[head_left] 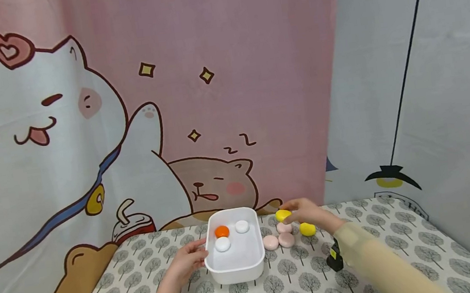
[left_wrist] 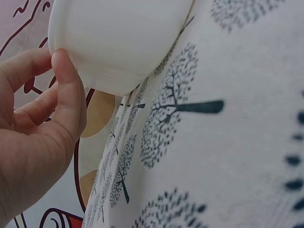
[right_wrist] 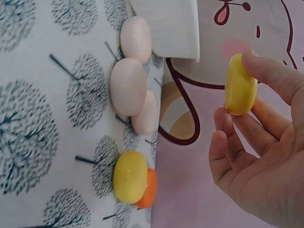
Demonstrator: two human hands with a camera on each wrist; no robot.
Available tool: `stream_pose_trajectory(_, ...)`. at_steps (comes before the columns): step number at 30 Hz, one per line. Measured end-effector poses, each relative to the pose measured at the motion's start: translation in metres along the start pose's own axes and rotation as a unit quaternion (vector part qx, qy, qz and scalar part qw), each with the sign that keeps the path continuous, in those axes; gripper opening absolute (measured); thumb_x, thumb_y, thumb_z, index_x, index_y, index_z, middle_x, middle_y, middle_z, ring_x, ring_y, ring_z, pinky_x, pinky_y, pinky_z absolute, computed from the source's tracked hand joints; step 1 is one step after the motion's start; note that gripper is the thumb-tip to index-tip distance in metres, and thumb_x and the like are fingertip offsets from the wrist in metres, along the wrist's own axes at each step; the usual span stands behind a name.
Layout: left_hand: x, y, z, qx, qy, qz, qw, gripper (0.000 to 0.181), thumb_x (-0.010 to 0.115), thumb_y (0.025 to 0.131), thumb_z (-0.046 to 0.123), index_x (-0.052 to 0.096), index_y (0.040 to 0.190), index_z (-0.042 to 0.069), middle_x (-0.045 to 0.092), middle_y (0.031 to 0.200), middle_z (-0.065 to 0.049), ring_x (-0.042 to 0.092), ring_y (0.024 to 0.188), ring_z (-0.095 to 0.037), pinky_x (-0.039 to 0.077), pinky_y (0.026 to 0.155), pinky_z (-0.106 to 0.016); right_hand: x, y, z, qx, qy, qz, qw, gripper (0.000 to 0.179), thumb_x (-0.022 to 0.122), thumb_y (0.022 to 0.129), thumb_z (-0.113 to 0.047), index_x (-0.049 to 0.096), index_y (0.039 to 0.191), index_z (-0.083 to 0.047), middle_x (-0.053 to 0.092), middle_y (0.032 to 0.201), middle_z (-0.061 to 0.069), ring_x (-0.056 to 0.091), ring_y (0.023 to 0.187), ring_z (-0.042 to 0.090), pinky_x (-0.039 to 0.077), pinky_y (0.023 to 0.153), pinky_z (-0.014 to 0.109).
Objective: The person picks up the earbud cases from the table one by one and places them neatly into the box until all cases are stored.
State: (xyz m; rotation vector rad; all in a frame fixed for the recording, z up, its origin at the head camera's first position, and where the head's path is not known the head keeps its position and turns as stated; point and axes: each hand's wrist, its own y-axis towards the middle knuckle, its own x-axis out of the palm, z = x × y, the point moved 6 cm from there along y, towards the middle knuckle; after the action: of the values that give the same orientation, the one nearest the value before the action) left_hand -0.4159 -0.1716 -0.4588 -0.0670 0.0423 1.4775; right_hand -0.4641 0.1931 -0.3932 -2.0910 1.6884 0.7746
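My right hand (head_left: 311, 214) pinches a smooth yellow oval piece (right_wrist: 241, 85) between thumb and fingers, above the table and right of a white plastic container (head_left: 238, 274). The left hand (head_left: 185, 262) holds that container at its left side, with thumb and fingertip together at the rim (left_wrist: 51, 28). Inside lie an orange piece (head_left: 221, 231) and two white pieces (head_left: 242, 226). Three pale pink pieces (right_wrist: 128, 88) sit on the cloth beside the container. Another yellow piece (head_left: 308, 229) lies under my right hand, partly covering an orange one (right_wrist: 150, 189) in the right wrist view.
A cloth printed with grey trees (head_left: 274, 286) covers the table. Behind its far edge hangs a pink and white curtain (head_left: 263, 89) with cartoon animals. Each wrist carries a small black device (head_left: 334, 257).
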Motion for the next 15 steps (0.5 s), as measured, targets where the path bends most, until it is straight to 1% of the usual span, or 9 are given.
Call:
stream_pose_trajectory(2, 0.0, 0.0, -0.002, -0.002, 0.0, -0.002, 1.0, 0.051, 0.063, 0.09, 0.004, 0.048, 0.137, -0.006, 0.055, 0.102, -0.014, 0.057, 0.079, -0.023, 0.053, 0.07, -0.031, 0.002, 0.002, -0.004, 0.008, 0.0, -0.001, 1.0, 0.05, 0.08, 0.078, -0.019, 0.066, 0.125, -0.008, 0.061, 0.127, 0.011, 0.055, 0.115, 0.031, 0.052, 0.083, 0.045)
stream_pose_trajectory(7, 0.0, -0.001, -0.004, -0.003, -0.002, -0.007, 1.0, 0.052, 0.063, 0.089, 0.004, 0.047, 0.138, -0.006, 0.055, 0.102, -0.014, 0.057, 0.078, -0.021, 0.053, 0.071, -0.031, 0.006, 0.006, -0.016, 0.002, 0.002, -0.003, 1.0, 0.049, 0.081, 0.077, -0.018, 0.067, 0.123, -0.008, 0.062, 0.125, 0.01, 0.057, 0.113, 0.031, 0.05, 0.087, 0.049)
stream_pose_trajectory(9, 0.0, -0.002, -0.003, 0.001, -0.002, -0.006, 1.0, 0.052, 0.063, 0.089, 0.004, 0.047, 0.138, -0.006, 0.056, 0.105, -0.016, 0.057, 0.078, -0.022, 0.053, 0.072, -0.032, 0.007, 0.008, -0.021, -0.008, -0.002, -0.003, 1.0, 0.047, 0.081, 0.077, -0.019, 0.068, 0.121, -0.009, 0.062, 0.124, 0.009, 0.057, 0.112, 0.03, 0.049, 0.091, 0.05)
stream_pose_trajectory(15, -0.001, -0.001, -0.001, 0.008, -0.001, -0.003, 1.0, 0.052, 0.062, 0.089, 0.002, 0.046, 0.137, -0.008, 0.056, 0.106, -0.018, 0.058, 0.079, -0.023, 0.053, 0.072, -0.034, 0.015, 0.013, -0.039, -0.046, -0.021, -0.011, 0.9986, 0.047, 0.081, 0.076, -0.019, 0.068, 0.12, -0.008, 0.064, 0.119, 0.007, 0.058, 0.109, 0.028, 0.05, 0.089, 0.046)
